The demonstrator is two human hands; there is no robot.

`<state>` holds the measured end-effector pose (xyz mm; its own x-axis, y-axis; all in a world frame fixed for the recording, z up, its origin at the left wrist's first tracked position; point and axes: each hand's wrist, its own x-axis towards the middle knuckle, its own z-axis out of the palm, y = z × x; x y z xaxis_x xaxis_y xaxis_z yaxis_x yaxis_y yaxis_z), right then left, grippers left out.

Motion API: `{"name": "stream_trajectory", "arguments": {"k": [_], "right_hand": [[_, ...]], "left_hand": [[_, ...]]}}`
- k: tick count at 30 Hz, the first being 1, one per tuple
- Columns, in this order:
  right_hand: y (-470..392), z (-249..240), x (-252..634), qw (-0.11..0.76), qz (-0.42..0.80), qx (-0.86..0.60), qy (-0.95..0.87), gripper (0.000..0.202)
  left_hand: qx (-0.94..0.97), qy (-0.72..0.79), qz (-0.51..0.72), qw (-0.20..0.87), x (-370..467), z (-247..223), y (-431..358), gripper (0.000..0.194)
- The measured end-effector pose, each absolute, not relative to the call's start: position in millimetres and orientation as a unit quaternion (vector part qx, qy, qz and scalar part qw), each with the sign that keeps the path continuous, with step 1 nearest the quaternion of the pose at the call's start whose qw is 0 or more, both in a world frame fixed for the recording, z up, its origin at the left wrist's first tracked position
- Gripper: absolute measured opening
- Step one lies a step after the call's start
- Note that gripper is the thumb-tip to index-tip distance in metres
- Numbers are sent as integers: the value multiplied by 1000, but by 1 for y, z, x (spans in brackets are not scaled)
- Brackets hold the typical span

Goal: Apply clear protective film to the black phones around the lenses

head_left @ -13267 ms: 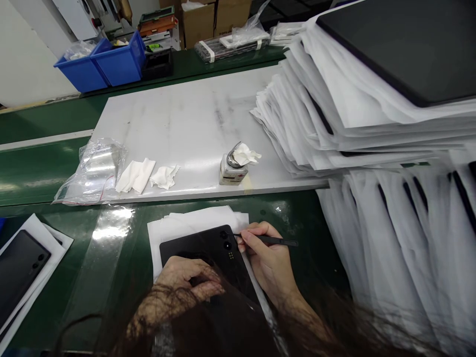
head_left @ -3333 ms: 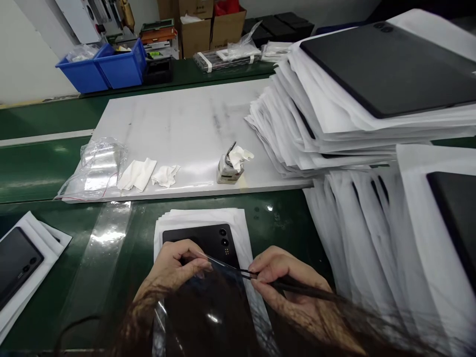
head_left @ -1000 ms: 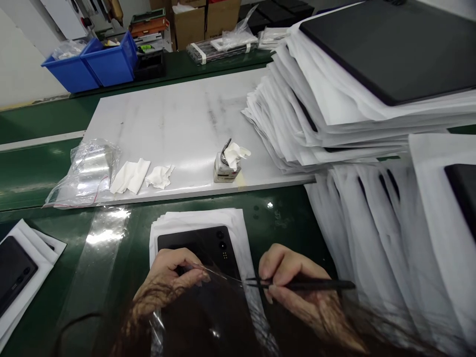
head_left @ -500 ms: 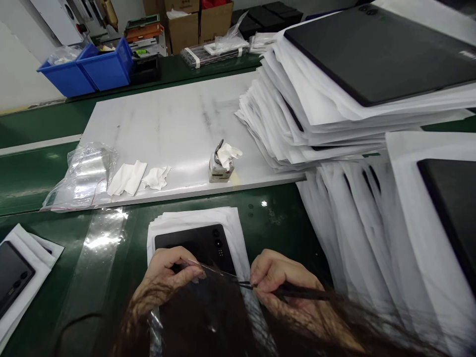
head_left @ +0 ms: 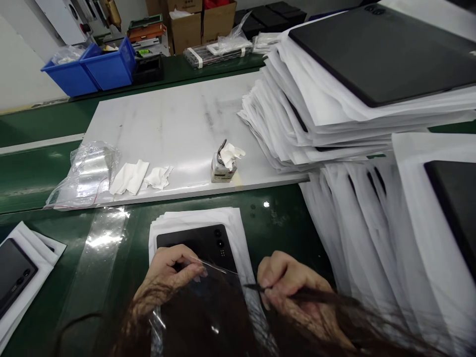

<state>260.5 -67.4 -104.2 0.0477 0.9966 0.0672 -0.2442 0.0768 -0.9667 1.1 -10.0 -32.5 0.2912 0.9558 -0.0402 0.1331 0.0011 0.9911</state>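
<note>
My left hand (head_left: 169,275) pinches the top edge of a clear plastic film (head_left: 219,273) between thumb and fingers. Beneath it lies a black tablet back cover (head_left: 193,238) with camera holes near its right corner, resting on white foam sheets (head_left: 237,225). My right hand (head_left: 297,290) is closed around dark tweezers (head_left: 254,287), whose tip points left, just right of the film's corner. Dark hair hangs across the lower view and hides much of the film, the cover and my wrists.
Tall stacks of foam sheets (head_left: 282,119) and black covers rise on the right. A light board (head_left: 178,114) behind carries a small box (head_left: 222,173), crumpled wipes (head_left: 130,177) and a plastic bag (head_left: 91,168). Another cover (head_left: 15,277) lies at left; blue bins (head_left: 109,67) stand behind.
My right hand has moved slightly right with the tweezers, whose tip has come away from the film's edge. My left hand still pinches the film. The view has shifted slightly.
</note>
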Motion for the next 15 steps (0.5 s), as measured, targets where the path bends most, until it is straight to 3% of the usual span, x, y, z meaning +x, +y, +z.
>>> {"name": "stream_trajectory", "arguments": {"k": [3, 7, 15], "right_hand": [[-55, -113, 238, 635, 537, -440, -339, 36], [-47, -133, 210, 648, 553, -472, -228, 46], [-55, -147, 195, 663, 529, -490, -198, 49]], "left_hand": [[623, 444, 361, 533, 0, -31, -9, 8], [658, 436, 334, 515, 0, -31, -7, 8], [692, 426, 318, 489, -1, -29, -6, 9]]}}
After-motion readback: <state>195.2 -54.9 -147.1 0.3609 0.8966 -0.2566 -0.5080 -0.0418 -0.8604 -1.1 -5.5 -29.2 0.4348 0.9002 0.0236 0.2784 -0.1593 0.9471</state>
